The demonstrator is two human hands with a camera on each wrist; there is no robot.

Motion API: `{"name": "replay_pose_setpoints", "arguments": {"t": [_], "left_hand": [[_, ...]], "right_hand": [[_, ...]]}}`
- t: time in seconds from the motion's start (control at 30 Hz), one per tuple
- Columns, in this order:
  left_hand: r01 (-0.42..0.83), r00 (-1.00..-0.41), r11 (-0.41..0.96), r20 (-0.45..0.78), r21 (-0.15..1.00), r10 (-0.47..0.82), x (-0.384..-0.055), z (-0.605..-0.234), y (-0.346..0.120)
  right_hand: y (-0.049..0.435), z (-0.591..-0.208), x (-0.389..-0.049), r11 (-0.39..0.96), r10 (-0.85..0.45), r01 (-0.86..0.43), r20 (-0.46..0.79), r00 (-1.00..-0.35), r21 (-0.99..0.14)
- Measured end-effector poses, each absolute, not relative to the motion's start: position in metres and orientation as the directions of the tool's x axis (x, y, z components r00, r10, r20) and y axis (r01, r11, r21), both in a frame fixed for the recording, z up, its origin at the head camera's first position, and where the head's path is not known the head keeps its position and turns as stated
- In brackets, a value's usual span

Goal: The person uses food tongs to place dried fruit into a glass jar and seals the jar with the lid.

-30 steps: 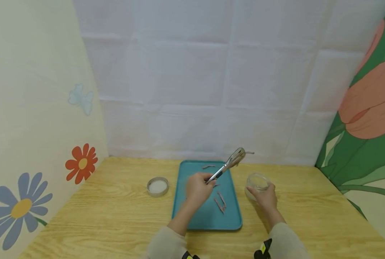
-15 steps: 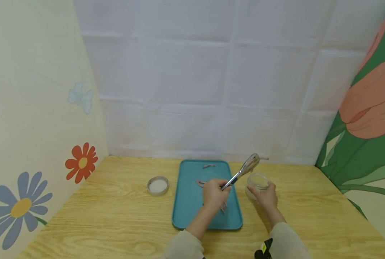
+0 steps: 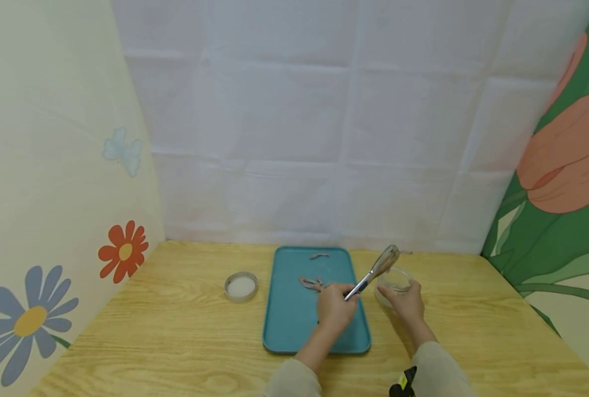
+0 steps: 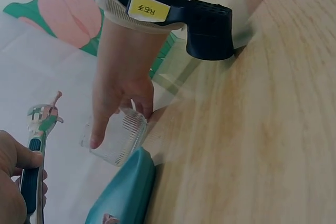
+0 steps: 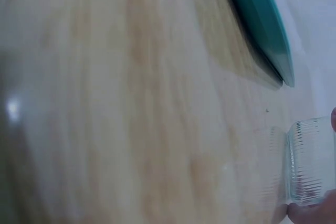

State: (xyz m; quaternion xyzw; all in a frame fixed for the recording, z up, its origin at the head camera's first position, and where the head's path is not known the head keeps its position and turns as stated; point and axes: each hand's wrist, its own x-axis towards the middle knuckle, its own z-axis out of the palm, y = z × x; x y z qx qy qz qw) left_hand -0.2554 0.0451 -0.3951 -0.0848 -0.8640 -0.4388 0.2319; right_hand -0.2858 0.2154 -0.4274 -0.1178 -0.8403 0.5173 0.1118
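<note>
My left hand (image 3: 335, 310) grips metal tongs (image 3: 371, 275) by their dark-sided handle, above the tray. Thin pinkish strips, like shredded meat, are pinched in the tongs' head; one strip (image 4: 56, 98) sticks out past the tip in the left wrist view. A clear glass jar (image 3: 385, 296) stands on the table to the right of the tray. Around its side my right hand (image 3: 407, 304) holds it, thumb to the left. The tongs' head is over the jar's open mouth, overlapping its rim in the head view. Ribbed glass (image 5: 310, 156) shows in the right wrist view.
A blue-green tray (image 3: 284, 331) lies mid-table with more pinkish strips (image 3: 312, 283) on it, one strip (image 3: 319, 256) near its far edge. Left of the tray is a round lid (image 3: 241, 286), inside up. A white cloth backdrop (image 3: 274, 138) hangs behind the table.
My left hand has moved right with the tongs and strips, then the tongs' head has lowered toward the jar. My right hand and the jar have stayed in place.
</note>
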Motion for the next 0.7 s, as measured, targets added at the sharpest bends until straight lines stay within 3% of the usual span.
{"name": "replay_pose_setpoints", "arguments": {"t": [0.7], "left_hand": [[0.312,-0.905,0.599,0.423,0.738,-0.05,-0.255,-0.407,0.053]], "right_hand": [[0.216,-0.427,-0.286,0.45,0.317,0.086,0.069,-0.946,-0.889]]}}
